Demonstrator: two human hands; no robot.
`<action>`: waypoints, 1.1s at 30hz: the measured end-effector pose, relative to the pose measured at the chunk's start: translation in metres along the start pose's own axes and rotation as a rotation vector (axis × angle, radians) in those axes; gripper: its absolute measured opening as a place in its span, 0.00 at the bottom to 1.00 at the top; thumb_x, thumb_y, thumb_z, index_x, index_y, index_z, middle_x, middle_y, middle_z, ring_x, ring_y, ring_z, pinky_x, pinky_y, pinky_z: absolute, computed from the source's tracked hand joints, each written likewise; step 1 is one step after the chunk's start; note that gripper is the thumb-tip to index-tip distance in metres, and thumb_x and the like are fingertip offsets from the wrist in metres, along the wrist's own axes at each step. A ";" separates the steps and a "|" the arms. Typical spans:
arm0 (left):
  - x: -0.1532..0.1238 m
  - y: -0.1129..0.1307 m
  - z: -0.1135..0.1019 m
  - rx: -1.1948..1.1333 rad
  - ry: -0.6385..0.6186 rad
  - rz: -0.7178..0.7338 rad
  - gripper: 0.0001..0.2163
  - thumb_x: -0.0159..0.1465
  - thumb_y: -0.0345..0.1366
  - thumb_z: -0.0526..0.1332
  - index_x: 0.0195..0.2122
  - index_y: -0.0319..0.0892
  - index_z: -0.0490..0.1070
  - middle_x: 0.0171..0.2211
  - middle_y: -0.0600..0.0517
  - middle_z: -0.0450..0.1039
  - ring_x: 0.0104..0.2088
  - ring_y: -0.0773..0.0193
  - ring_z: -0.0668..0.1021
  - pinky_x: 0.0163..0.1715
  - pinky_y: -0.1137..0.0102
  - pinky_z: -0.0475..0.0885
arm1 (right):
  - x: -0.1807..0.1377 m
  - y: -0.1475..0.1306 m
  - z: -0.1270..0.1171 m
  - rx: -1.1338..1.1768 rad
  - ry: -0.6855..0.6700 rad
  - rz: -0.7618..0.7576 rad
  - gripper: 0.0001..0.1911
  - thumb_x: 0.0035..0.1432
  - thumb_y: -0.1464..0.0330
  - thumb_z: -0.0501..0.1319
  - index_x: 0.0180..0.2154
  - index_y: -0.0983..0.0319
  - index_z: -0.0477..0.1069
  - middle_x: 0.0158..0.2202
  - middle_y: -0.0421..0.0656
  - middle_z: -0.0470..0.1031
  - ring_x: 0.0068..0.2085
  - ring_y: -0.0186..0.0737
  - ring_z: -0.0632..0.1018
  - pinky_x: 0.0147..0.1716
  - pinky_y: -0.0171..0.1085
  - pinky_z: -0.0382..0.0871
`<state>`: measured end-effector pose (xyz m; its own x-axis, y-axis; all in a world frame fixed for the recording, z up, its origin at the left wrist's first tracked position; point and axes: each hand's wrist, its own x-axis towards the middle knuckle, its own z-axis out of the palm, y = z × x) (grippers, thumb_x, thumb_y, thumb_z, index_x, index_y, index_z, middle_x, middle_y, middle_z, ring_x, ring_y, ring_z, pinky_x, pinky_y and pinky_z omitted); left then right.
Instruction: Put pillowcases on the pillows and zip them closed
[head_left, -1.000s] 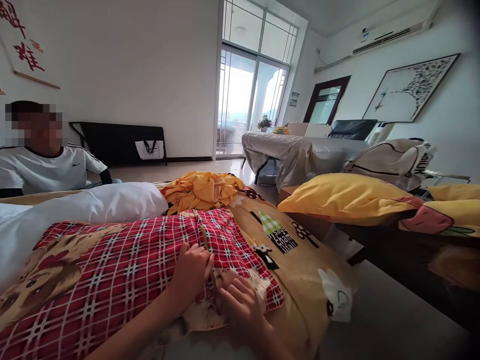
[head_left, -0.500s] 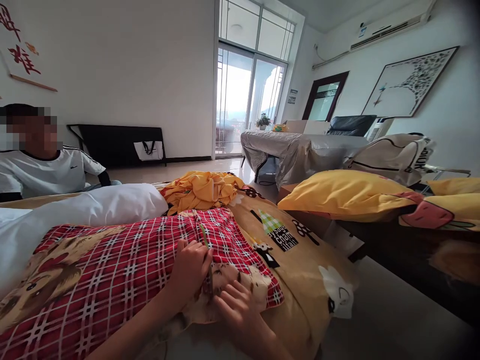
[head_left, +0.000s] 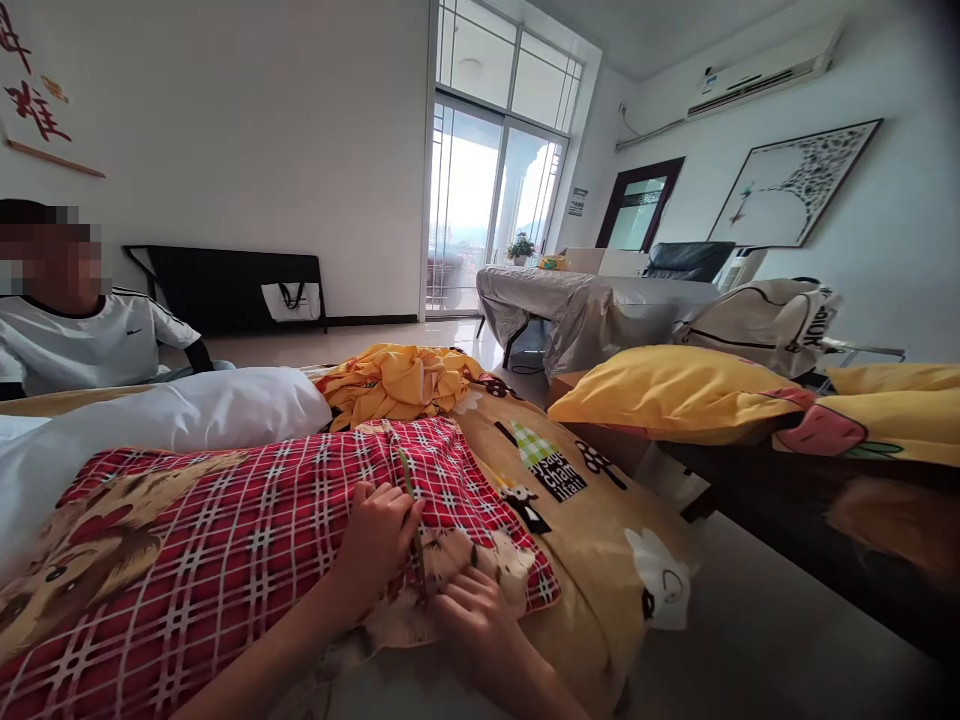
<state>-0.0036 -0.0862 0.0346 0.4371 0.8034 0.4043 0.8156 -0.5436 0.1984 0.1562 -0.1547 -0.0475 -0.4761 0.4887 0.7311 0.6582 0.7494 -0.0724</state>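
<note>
A red plaid pillowcase [head_left: 225, 530] with a dog print lies over a pillow in front of me. My left hand [head_left: 379, 545] rests on it with fingers curled, pinching the cloth beside the zipper line [head_left: 409, 490]. My right hand [head_left: 480, 620] sits at the near end of that line, fingers curled on the cover's edge. What the right fingers pinch is hidden.
A tan cartoon-print quilt [head_left: 592, 540] lies under the pillow, with a white pillow [head_left: 172, 420] and crumpled yellow cloth [head_left: 401, 380] behind. Yellow pillows [head_left: 675, 390] sit to the right. A person in a white shirt [head_left: 82, 340] sits at the left. A covered table [head_left: 592, 310] stands farther back.
Both hands have shifted slightly left and nearer along the zipper line; the view has turned a little. The pillowcase stays in place.
</note>
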 end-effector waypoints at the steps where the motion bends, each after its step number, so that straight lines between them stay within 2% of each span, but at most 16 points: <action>1: -0.004 -0.001 0.001 0.003 0.006 0.019 0.17 0.70 0.37 0.50 0.26 0.40 0.71 0.29 0.50 0.75 0.33 0.60 0.74 0.41 0.61 0.55 | -0.001 0.000 0.000 0.005 0.010 0.010 0.16 0.66 0.73 0.45 0.26 0.60 0.61 0.21 0.39 0.66 0.25 0.35 0.66 0.27 0.36 0.56; 6: -0.032 0.005 0.006 0.050 -0.003 0.115 0.15 0.69 0.38 0.52 0.26 0.40 0.70 0.29 0.50 0.74 0.34 0.57 0.73 0.41 0.60 0.55 | -0.005 -0.006 0.001 0.054 0.038 0.036 0.15 0.65 0.74 0.46 0.25 0.60 0.61 0.21 0.39 0.66 0.24 0.34 0.66 0.28 0.36 0.57; 8: -0.039 0.008 0.009 0.091 -0.059 0.096 0.15 0.67 0.38 0.53 0.27 0.39 0.72 0.29 0.48 0.75 0.37 0.54 0.73 0.42 0.56 0.55 | -0.006 -0.009 0.001 0.059 0.042 0.047 0.15 0.64 0.74 0.47 0.25 0.60 0.60 0.21 0.39 0.66 0.24 0.34 0.65 0.28 0.36 0.58; 11: -0.039 0.011 0.013 0.042 -0.117 0.061 0.14 0.67 0.32 0.51 0.26 0.39 0.72 0.29 0.47 0.76 0.37 0.54 0.74 0.43 0.56 0.56 | -0.008 -0.012 0.000 0.048 0.020 0.059 0.14 0.62 0.75 0.47 0.25 0.60 0.59 0.20 0.39 0.65 0.24 0.35 0.65 0.27 0.36 0.56; 16: -0.035 0.010 0.021 -0.052 -0.024 0.100 0.14 0.64 0.27 0.51 0.23 0.39 0.69 0.26 0.50 0.73 0.33 0.59 0.72 0.41 0.59 0.56 | -0.011 -0.012 -0.001 0.077 -0.067 0.070 0.10 0.57 0.76 0.48 0.25 0.60 0.58 0.21 0.40 0.67 0.25 0.36 0.66 0.28 0.36 0.57; 20: -0.037 0.010 0.025 -0.011 0.017 0.157 0.14 0.63 0.26 0.51 0.21 0.39 0.68 0.24 0.51 0.71 0.32 0.60 0.71 0.40 0.60 0.55 | -0.011 -0.008 -0.002 0.128 -0.223 0.107 0.07 0.52 0.76 0.52 0.25 0.60 0.58 0.23 0.40 0.70 0.26 0.35 0.69 0.29 0.35 0.58; 25: -0.044 0.008 0.029 -0.046 0.059 0.175 0.13 0.62 0.26 0.53 0.20 0.39 0.67 0.23 0.53 0.70 0.29 0.62 0.69 0.38 0.62 0.54 | -0.009 -0.004 -0.006 0.175 -0.388 0.199 0.07 0.55 0.74 0.54 0.26 0.60 0.61 0.25 0.41 0.73 0.28 0.35 0.73 0.29 0.34 0.58; 30: -0.053 0.009 0.031 -0.075 0.108 0.165 0.11 0.59 0.25 0.54 0.21 0.40 0.66 0.23 0.54 0.70 0.30 0.62 0.69 0.38 0.63 0.53 | -0.012 -0.009 -0.003 0.184 -0.412 0.253 0.03 0.52 0.74 0.57 0.28 0.62 0.67 0.29 0.44 0.77 0.31 0.38 0.76 0.32 0.35 0.59; 33: -0.057 0.013 0.029 -0.106 0.130 0.172 0.10 0.57 0.25 0.55 0.20 0.40 0.66 0.23 0.55 0.70 0.29 0.63 0.69 0.38 0.63 0.54 | -0.013 -0.011 -0.003 0.206 -0.393 0.274 0.05 0.50 0.75 0.57 0.31 0.62 0.69 0.30 0.44 0.78 0.32 0.40 0.77 0.33 0.35 0.60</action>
<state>-0.0065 -0.1319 -0.0113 0.5084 0.6621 0.5506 0.6855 -0.6981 0.2066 0.1567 -0.1710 -0.0535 -0.5116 0.7804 0.3594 0.6797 0.6235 -0.3863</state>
